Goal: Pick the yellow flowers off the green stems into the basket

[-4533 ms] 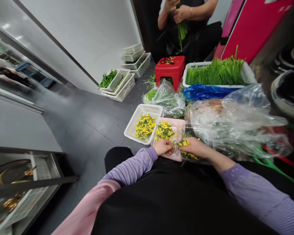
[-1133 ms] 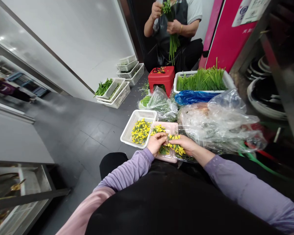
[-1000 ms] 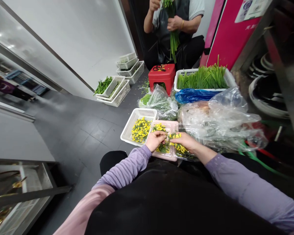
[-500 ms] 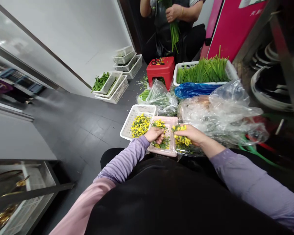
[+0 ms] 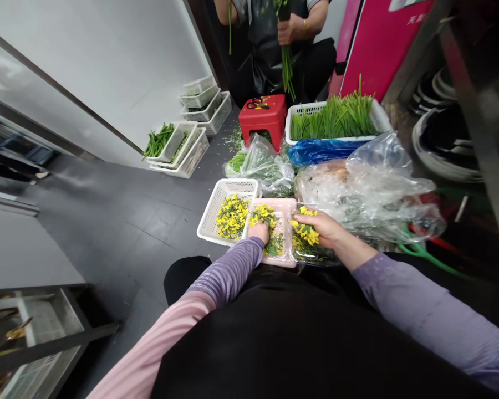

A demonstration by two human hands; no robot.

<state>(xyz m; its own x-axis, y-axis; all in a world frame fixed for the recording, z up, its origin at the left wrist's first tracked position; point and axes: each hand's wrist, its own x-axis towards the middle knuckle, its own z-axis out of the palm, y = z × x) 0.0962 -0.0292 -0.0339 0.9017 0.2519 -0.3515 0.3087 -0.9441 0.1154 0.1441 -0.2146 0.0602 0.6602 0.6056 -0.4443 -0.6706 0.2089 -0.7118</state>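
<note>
Yellow flowers with green stems lie in a pink tray point(image 5: 290, 224), and my left hand point(image 5: 259, 231) reaches into them on the tray's left side; its fingertips are hidden. Held in my right hand point(image 5: 325, 228) is a bunch of yellow flowers point(image 5: 306, 233), above a clear plastic container at the tray's right edge. To the left stands a white perforated basket point(image 5: 210, 219) with a heap of yellow flowers point(image 5: 232, 217) in it.
Behind the tray are plastic bags of greens point(image 5: 263, 169), a red stool point(image 5: 264, 117) with scissors on it, and a white basket of long green stalks point(image 5: 336, 119). Across from me a person holds green stalks. Stacked baskets point(image 5: 178, 158) stand by the wall.
My left hand has moved down and left into the flowers in the pink tray. My right hand still holds its bunch. The view has shifted slightly, and the other person's hands have moved.
</note>
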